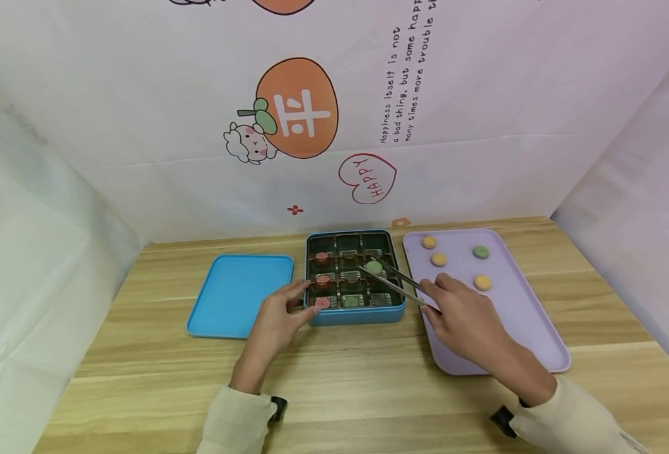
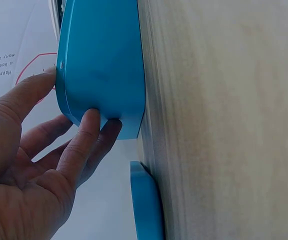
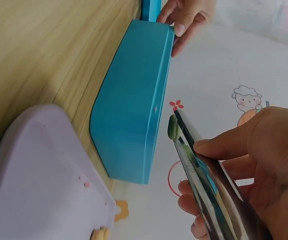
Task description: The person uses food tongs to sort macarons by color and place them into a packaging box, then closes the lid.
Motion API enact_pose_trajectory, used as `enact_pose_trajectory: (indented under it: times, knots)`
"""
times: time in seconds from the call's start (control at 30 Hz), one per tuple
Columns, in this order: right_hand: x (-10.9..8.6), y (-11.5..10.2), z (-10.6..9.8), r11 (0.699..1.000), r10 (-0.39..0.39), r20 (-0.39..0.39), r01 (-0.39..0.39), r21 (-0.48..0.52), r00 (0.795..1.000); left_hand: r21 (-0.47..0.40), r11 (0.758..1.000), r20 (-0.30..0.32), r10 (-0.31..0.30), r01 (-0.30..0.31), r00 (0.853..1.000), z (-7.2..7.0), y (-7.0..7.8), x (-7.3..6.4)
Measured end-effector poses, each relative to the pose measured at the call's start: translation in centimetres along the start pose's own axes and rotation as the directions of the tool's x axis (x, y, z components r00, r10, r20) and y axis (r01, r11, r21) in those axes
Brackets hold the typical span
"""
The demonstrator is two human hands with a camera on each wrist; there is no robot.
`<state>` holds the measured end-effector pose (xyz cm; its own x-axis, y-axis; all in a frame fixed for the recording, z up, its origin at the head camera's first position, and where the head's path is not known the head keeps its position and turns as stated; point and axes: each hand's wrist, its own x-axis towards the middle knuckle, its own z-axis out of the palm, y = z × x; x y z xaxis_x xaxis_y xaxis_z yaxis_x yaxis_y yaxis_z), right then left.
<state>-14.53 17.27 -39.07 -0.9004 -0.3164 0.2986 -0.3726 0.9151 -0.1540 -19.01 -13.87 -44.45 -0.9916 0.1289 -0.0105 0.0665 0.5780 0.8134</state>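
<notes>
Sleeves (image 1: 234,419) overhang wooden table (image 1: 340,384); left hand (image 1: 274,320), spread, touches box (image 1: 357,317), right hand (image 1: 467,318) grips tongs (image 1: 399,291), printed backdrop (image 1: 186,94) behind.

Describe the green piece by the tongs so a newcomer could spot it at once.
On the wooden table, find the open blue box left of the purple tray. Over its right-hand compartments reach the tongs in the right hand. At their tips is the round green piece; the box's other green piece and the tray's lie away from them.
</notes>
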Motion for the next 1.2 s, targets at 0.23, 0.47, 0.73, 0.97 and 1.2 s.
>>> enact_pose_trajectory:
  times: [0.23,0.47,0.73,0.97,1.2]
  knots:
    - [1.4,-0.8,1.2,1.000,-0.020,0.020,0.019,0.014,1.000,0.013,1.000,0.003,0.003,-0.003,1.000,-0.1,0.0,-0.1]
    - [2.2,-1.1,1.7,0.999,-0.012,0.033,0.011,0.034,0.999,0.006,1.000,-0.006,0.010,-0.010,1.000,-0.1,0.1,0.0]
    - [2.6,-1.2,2.0,0.999,-0.018,0.034,0.017,0.039,0.999,0.002,1.000,-0.010,0.012,-0.012,1.000,0.0,0.1,0.0]
    - [2.7,-1.2,2.1,0.999,-0.015,0.039,0.013,0.042,0.999,0.003,1.000,-0.007,0.011,-0.011,1.000,0.1,0.0,0.0]
    - [2.8,-1.2,2.2,0.999,-0.005,0.042,0.003,0.049,0.999,0.001,1.000,-0.002,0.012,-0.012,1.000,0.0,0.0,-0.1]
